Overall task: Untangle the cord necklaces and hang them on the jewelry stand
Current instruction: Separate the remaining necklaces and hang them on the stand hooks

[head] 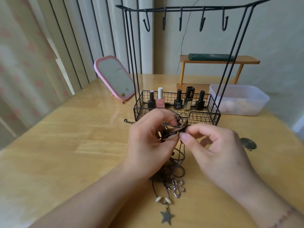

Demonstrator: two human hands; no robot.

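Observation:
A knot of brown cord necklaces (178, 129) is held up between both hands in front of the black wire jewelry stand (181, 9). My left hand (148, 142) grips the bundle of cords from the left. My right hand (213, 148) pinches a strand at the knot between thumb and forefinger. Loose cords trail down onto the wooden table toward me, ending in a silver flower pendant (178, 187), two pale beads (162, 199) and a dark star pendant (167, 217). The stand's several hooks carry nothing.
The stand's wire basket (204, 118) holds several nail polish bottles (159, 99). A pink mirror (114, 78) leans at the back left. A clear plastic box (238, 99) and a small wooden shelf (218, 60) stand at the back right. A dark round pendant (248, 143) lies right of my right hand.

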